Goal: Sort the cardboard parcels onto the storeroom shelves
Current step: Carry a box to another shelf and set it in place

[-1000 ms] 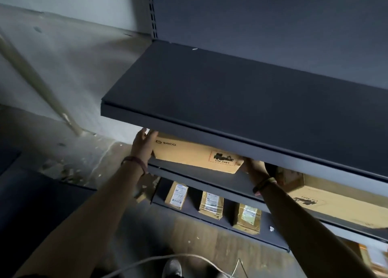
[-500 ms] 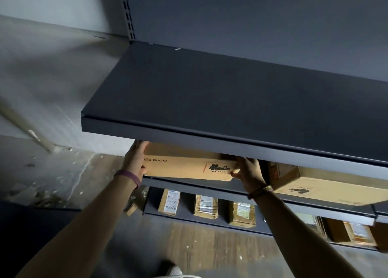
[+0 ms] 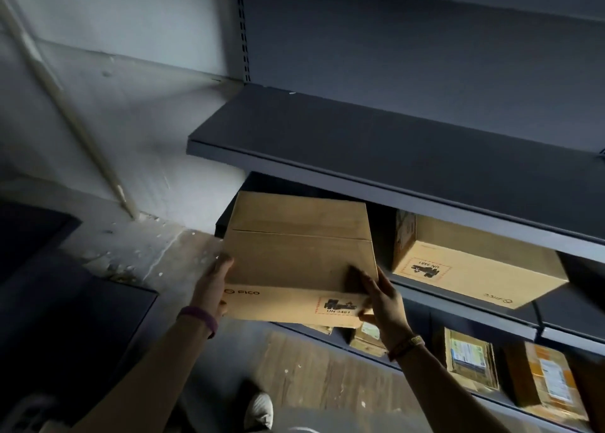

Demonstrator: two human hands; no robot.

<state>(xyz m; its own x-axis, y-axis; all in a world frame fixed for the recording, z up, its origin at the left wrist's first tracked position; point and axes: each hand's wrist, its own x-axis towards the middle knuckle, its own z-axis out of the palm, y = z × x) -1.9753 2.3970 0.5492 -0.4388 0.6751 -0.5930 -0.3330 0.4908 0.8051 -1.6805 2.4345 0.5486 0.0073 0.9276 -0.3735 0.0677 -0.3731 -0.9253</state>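
A flat brown cardboard parcel (image 3: 299, 255) printed "PICO" and "UN 3481" sticks out from the middle shelf (image 3: 458, 305), its far end under the upper shelf (image 3: 393, 151). My left hand (image 3: 214, 283) grips its near left corner. At the near right corner, my right hand (image 3: 381, 298) holds the parcel with fingers on top and thumb on the front face. A second parcel (image 3: 474, 269) of the same kind lies on the middle shelf to the right, apart from the first.
Several smaller labelled parcels (image 3: 471, 364) stand on the bottom shelf (image 3: 491, 400). A pale wall with a slanted pipe (image 3: 65, 105) is to the left. My shoe (image 3: 258, 409) rests on the wooden floor below. A dark block (image 3: 65, 318) stands at lower left.
The parcel has come outward from under the upper shelf toward me, both hands still on it, so its whole top now shows. The view has shifted to the left.
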